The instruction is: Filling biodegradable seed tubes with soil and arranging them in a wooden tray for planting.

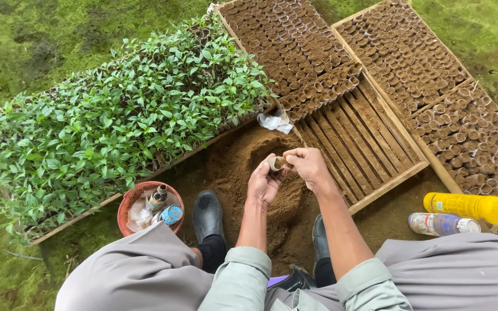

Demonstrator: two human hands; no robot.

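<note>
A person crouches, seen from above, grey trousered knees at the bottom edge and black rubber boots (207, 214) planted on bare earth. Both forearms reach forward over a mound of loose brown soil (272, 173). The left hand (263, 183) is cupped, fingers curled around a small soil-filled seedling pot (276, 163), which sits at its fingertips. The right hand (308, 165) comes in from the right and above, fingers bent, thumb and fingertips pinching the pot's rim. The pot lies between the two hands, touching both, its open end tilted up and leftward; neither hand is clearly nearer.

Left of the boots stands a red bowl (129, 201) holding small bottles. On the right lie a yellow spray can (468, 207) and a grey can (442, 224). Beyond the hands, a slatted wooden tray (370, 144) is partly filled with rows of pots. Farther left is a tray of leafy green seedlings (116, 121); farther right, more filled trays (410, 57) on mossy ground.
</note>
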